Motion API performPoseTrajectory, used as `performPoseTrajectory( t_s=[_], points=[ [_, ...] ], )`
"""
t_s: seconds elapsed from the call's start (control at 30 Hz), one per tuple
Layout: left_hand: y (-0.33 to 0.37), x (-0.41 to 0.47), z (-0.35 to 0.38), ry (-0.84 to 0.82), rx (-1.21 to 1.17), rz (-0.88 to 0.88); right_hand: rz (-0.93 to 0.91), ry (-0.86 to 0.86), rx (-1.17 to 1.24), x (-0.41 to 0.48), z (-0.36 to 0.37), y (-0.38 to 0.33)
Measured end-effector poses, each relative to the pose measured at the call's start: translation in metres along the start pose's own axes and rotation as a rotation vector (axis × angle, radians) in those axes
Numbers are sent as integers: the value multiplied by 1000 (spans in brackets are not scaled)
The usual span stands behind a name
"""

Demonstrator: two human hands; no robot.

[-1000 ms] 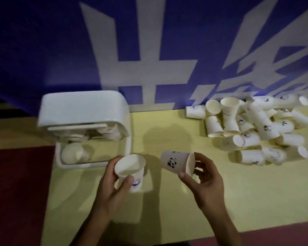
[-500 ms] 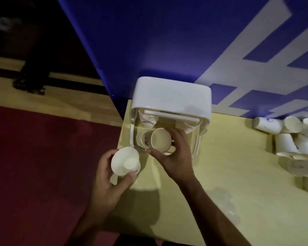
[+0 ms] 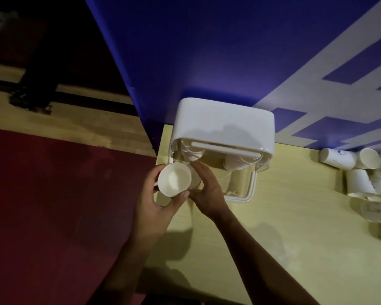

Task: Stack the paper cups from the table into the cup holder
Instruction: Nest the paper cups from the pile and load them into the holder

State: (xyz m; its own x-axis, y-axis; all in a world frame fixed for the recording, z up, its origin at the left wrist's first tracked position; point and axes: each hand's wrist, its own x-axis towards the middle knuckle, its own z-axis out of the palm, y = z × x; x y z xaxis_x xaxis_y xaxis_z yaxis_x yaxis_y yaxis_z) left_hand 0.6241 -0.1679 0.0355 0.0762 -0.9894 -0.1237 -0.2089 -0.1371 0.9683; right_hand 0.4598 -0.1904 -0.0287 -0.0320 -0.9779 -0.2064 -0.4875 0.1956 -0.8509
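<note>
Cups [image 3: 235,164] inside cup holder [image 3: 224,124]

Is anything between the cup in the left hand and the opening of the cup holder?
Yes. The right hand, holding a second cup at the cup holder's front left, lies right beside the left hand's paper cup, blocking its way in.

The cup holder [image 3: 224,124], a white-topped box with a clear lower front, stands upright at frame centre, with stacked cups [image 3: 234,165] dimly visible inside. One white paper cup [image 3: 174,182] is gripped by the left hand [image 3: 154,208] at the holder's lower left corner, mouth toward the camera; a second cup [image 3: 195,181] sits directly behind it, largely covered by the right hand [image 3: 207,190]. The loose cups [image 3: 359,172] lie tumbled in a pile at the right edge of the frame.
</note>
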Motion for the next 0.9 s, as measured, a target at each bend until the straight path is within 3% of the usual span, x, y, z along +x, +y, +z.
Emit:
performPoseTrajectory(
  t_s=[0.17, 0.3, 0.4, 0.53, 0.73, 0.9],
  points=[
    [-6, 14, 23, -50, 101, 55, 283, 77, 333, -18, -19, 2],
    [-20, 23, 40, -113, 233, 20, 320, 60, 469, -19, -28, -7],
    [-31, 29, 48, -119, 376, 1, 313, 2, 405, -14, -27, -12],
    [-38, 33, 56, -116, 555, -62, 216, -68, 149, -7, -17, -7],
    [-40, 36, 57, -106, 571, -118, 221, -162, 66, 1, -19, 2],
    [-20, 7, 57, -19, 618, 39, 249, -46, 85, -48, -51, 4]
  ],
)
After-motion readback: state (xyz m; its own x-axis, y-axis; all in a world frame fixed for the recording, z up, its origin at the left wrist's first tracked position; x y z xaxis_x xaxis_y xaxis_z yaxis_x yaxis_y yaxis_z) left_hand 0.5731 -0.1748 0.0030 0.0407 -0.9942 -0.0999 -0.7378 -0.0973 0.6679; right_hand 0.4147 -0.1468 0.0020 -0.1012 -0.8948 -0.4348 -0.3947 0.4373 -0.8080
